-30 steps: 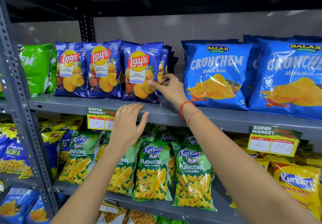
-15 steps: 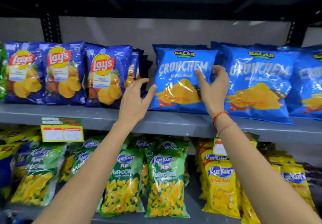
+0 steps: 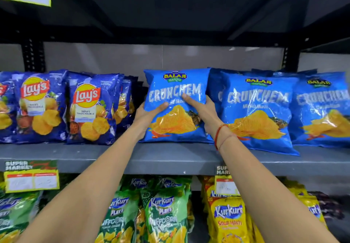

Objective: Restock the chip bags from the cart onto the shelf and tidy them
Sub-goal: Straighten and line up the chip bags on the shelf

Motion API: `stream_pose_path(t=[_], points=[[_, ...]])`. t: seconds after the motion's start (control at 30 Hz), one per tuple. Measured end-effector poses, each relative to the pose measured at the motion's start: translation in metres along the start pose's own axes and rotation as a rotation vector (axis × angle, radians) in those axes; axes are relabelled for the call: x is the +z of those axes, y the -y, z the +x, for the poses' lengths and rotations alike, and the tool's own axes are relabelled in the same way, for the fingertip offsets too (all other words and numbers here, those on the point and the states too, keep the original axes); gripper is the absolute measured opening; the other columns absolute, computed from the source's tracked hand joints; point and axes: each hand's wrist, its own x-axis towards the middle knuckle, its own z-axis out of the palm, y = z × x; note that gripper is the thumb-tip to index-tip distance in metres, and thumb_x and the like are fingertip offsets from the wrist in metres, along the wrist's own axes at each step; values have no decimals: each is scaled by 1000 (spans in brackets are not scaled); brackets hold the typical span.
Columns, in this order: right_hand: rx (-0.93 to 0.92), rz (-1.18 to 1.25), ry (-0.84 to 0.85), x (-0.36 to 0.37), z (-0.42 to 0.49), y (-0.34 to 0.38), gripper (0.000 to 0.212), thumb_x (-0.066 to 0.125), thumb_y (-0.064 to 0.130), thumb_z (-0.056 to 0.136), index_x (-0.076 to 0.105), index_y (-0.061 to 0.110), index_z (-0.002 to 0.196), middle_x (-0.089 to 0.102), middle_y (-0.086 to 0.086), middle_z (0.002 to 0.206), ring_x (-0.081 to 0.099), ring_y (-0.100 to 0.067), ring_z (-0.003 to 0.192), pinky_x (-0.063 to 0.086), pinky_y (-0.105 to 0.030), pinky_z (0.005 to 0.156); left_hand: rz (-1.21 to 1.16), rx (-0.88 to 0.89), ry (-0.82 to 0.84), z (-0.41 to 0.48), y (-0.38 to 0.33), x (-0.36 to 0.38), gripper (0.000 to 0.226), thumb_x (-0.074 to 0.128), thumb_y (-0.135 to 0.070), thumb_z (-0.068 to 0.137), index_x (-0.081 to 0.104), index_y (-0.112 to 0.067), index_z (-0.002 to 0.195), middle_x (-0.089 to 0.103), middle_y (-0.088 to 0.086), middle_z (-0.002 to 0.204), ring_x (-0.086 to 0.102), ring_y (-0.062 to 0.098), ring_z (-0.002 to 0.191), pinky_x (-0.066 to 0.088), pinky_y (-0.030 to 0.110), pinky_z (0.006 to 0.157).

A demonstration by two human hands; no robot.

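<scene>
- Both hands clasp the leftmost Crunchem bag (image 3: 175,99): left hand (image 3: 145,115) on its left edge, right hand (image 3: 202,110) on its right edge, index finger across the front.
- The bag stands upright on the grey shelf (image 3: 170,157).
- Left of the grip: Lay's bags (image 3: 89,108).
- Right of it: more Crunchem bags (image 3: 259,110).

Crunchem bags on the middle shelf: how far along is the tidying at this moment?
Looks done: the Lay's bags stand upright in a row at the left. In hand: the left hand and right hand grip the leftmost Crunchem bag by its sides. Left: the next Crunchem bag leans, its bottom edge near the front of the shelf. The cart is out of view, so remaining stock cannot be judged.
</scene>
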Motion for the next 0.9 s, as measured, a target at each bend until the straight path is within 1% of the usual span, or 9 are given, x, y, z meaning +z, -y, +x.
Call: stream_pose_path(t=[0.07,0.2,0.33,0.4,0.53,0.63,0.7,0.8,0.9], points=[[-42,-3,-29,0,4,0,47,83,17,71,64,8,113,73,-7,107,71,-21,95,60,-27,78,-6,64,-36,3,-1,1,45,81,-23,66,62,-21,107,71,-2,100,70,11,86,57,28,73],[-53,-29,-38,-3,5,-9,43,81,13,73,61,10,111,71,-2,98,70,-9,81,57,-16,63,59,28,-44,4,4,1,62,82,-29,64,57,-17,119,69,1,108,68,16,94,55,36,82],[-39,-66,-84,-4,6,-17,52,84,22,70,61,10,115,71,-7,110,69,-21,98,59,-35,85,81,-20,-60,1,4,-1,71,83,-37,58,56,-17,121,68,4,113,67,19,96,55,40,86],[-31,-90,-104,-3,5,-18,59,86,29,65,61,13,115,71,-6,113,68,-22,102,56,-43,92,91,-12,-56,0,5,0,66,82,-34,64,55,-16,121,67,5,115,67,19,96,56,36,80],[-46,-170,-163,-1,-7,-11,79,86,39,64,48,17,130,64,-2,124,62,-18,111,50,-39,101,92,9,-78,-6,0,4,64,78,-29,72,48,-14,127,63,3,117,65,14,94,54,23,66],[-169,-294,-232,-1,-19,1,95,81,43,70,30,15,145,51,-8,140,48,-20,128,41,-35,108,169,183,-279,-6,-2,6,80,76,-43,71,38,-17,136,51,0,129,54,12,110,46,26,88],[-272,-341,-261,-4,-27,16,91,77,41,75,28,13,147,46,-10,141,45,-21,130,40,-34,107,286,404,-420,-11,-6,12,69,68,-51,76,44,-17,131,47,0,130,47,13,118,40,31,99],[-410,-436,-331,-18,-37,44,71,70,39,82,38,14,140,47,-4,129,47,-22,124,41,-37,104,376,677,-434,-20,-17,38,44,55,-41,87,55,-11,120,51,4,116,50,14,110,44,33,94],[-513,-472,-441,-47,-44,69,55,67,38,85,47,14,130,47,3,116,49,-20,117,41,-36,100,359,748,-275,-30,-23,82,33,54,-30,88,59,-10,114,51,1,108,52,10,101,45,20,81]])
